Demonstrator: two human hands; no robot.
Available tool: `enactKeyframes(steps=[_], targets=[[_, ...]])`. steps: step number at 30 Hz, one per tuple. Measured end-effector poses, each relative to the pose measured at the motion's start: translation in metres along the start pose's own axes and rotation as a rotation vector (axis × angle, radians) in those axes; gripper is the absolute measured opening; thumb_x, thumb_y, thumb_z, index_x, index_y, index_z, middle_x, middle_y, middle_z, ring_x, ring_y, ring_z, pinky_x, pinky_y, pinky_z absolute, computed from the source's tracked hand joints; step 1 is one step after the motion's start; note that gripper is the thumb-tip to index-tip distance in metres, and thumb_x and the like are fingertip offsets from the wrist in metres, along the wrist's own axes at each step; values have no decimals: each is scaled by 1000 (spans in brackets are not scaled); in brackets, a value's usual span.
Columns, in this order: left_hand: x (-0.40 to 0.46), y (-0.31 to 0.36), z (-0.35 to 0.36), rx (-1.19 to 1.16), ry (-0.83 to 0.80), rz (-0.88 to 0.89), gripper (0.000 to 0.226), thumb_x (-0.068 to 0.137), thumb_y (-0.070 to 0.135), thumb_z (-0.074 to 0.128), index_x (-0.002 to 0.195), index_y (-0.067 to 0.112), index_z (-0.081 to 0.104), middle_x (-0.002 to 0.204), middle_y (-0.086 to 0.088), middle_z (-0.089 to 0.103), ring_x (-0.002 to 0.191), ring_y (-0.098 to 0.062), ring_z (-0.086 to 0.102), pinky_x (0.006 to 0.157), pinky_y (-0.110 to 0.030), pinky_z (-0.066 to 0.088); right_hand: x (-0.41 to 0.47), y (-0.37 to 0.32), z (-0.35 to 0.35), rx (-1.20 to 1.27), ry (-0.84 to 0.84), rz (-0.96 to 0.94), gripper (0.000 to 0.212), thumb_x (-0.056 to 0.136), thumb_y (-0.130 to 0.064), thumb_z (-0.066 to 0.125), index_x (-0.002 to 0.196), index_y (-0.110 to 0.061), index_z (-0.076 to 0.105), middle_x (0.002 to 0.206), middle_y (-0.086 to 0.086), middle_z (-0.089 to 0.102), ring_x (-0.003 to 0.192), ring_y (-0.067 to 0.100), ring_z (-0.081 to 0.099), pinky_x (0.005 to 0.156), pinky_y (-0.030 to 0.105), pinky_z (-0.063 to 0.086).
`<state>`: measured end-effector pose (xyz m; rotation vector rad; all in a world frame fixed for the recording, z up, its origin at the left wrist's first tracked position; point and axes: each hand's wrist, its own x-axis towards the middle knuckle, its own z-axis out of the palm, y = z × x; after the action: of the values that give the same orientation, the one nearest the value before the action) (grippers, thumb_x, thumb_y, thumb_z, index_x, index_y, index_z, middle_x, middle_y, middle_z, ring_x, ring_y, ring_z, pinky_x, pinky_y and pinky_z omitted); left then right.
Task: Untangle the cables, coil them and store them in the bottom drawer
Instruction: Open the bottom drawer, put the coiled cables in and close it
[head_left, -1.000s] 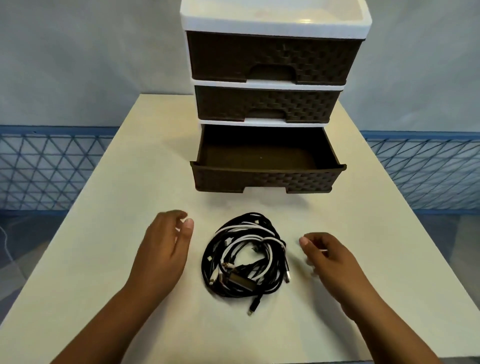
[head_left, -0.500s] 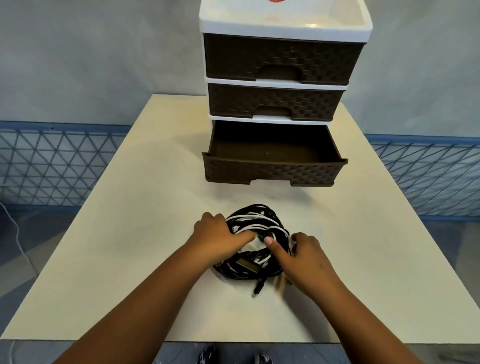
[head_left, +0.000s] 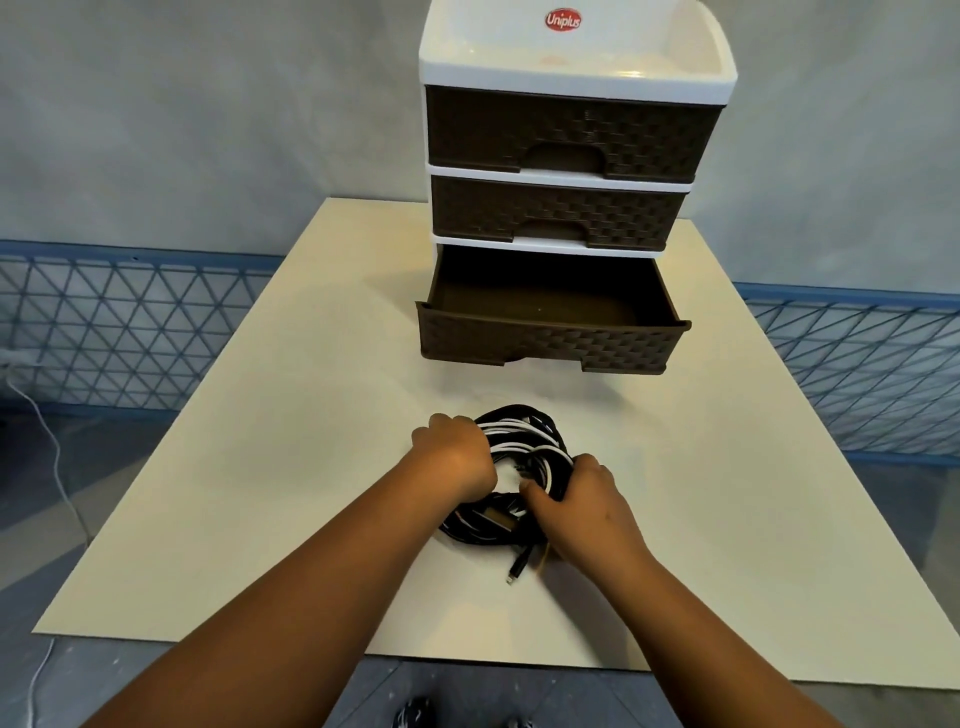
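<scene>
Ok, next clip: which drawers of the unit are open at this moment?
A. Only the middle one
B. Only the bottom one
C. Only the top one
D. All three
B. The bottom drawer is pulled out with its dark inside showing, while the top drawer and middle drawer sit flush in the drawer unit.

Soft, even indoor light, faint shadow on the table (head_left: 291, 467) left of the left hand (head_left: 453, 451), mild glare on the drawer unit (head_left: 571, 67) beyond, wide-angle bending at the edges, slight softness overall
</scene>
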<state>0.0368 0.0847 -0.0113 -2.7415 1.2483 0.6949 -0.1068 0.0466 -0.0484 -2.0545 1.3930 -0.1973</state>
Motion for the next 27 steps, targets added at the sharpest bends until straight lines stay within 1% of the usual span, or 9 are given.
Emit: enactKeyframes(steps=[5, 9, 11, 13, 16, 17, 21, 24, 27], targets=[[-7, -16, 8, -185, -22, -6, 55, 93, 41, 58, 133, 8, 39, 137, -16, 40, 125, -34, 44, 96, -34, 39, -7, 6, 6, 169, 70, -46, 28, 82, -35, 61, 98, -14, 51, 99, 4, 55, 80, 20, 58, 63, 30, 41], [-17, -25, 19, -285, 23, -10, 54, 91, 44, 59, 128, 8, 42, 132, -15, 44, 122, -34, 46, 93, -38, 41, -17, 8, 9, 318, 124, -123, 18, 80, -31, 61, 92, -19, 54, 91, 0, 60, 74, 8, 58, 58, 22, 39], [-23, -29, 23, -328, 76, -9, 54, 91, 45, 59, 127, 8, 43, 129, -15, 45, 121, -34, 47, 92, -38, 42, -22, 7, 9, 385, 136, -150, 19, 80, -27, 63, 96, -21, 54, 92, -2, 61, 76, 3, 59, 59, 16, 39], [-29, -31, 25, -379, 133, -3, 53, 91, 43, 60, 126, 7, 45, 127, -14, 46, 120, -34, 47, 93, -38, 42, -27, 3, 6, 446, 154, -189, 24, 82, -20, 65, 103, -21, 53, 96, -5, 60, 82, -7, 57, 61, 11, 42], [-38, -34, 21, -464, 224, 12, 51, 90, 42, 62, 123, 6, 47, 124, -13, 49, 117, -33, 50, 94, -41, 45, -30, -4, -2, 504, 191, -265, 31, 83, -9, 66, 111, -16, 52, 100, -6, 57, 87, -19, 52, 66, 0, 40], [-40, -34, 18, -480, 251, 19, 50, 89, 41, 62, 123, 6, 48, 123, -13, 49, 116, -33, 50, 94, -41, 45, -28, -6, -4, 502, 207, -293, 33, 83, -10, 66, 112, -16, 52, 102, -5, 57, 88, -19, 52, 68, 0, 40], [-51, -32, -8, -516, 351, 61, 48, 90, 39, 61, 123, 7, 47, 123, -12, 48, 118, -31, 48, 98, -42, 43, -20, -20, -22, 525, 245, -373, 37, 81, -16, 68, 114, -25, 51, 108, -5, 58, 93, -2, 58, 74, 9, 47], [-55, -24, -37, -522, 397, 88, 49, 91, 41, 60, 125, 9, 45, 125, -11, 46, 119, -30, 47, 99, -42, 42, -15, -36, -46, 575, 262, -424, 36, 82, -18, 68, 111, -29, 50, 106, -7, 60, 93, 1, 61, 73, 12, 50], [-48, -13, -71, -525, 432, 102, 55, 88, 41, 64, 129, 9, 45, 128, -12, 48, 119, -31, 49, 99, -46, 45, -2, -53, -72, 594, 319, -467, 36, 75, -31, 65, 108, -28, 50, 106, -2, 61, 94, 8, 62, 75, 22, 53]])
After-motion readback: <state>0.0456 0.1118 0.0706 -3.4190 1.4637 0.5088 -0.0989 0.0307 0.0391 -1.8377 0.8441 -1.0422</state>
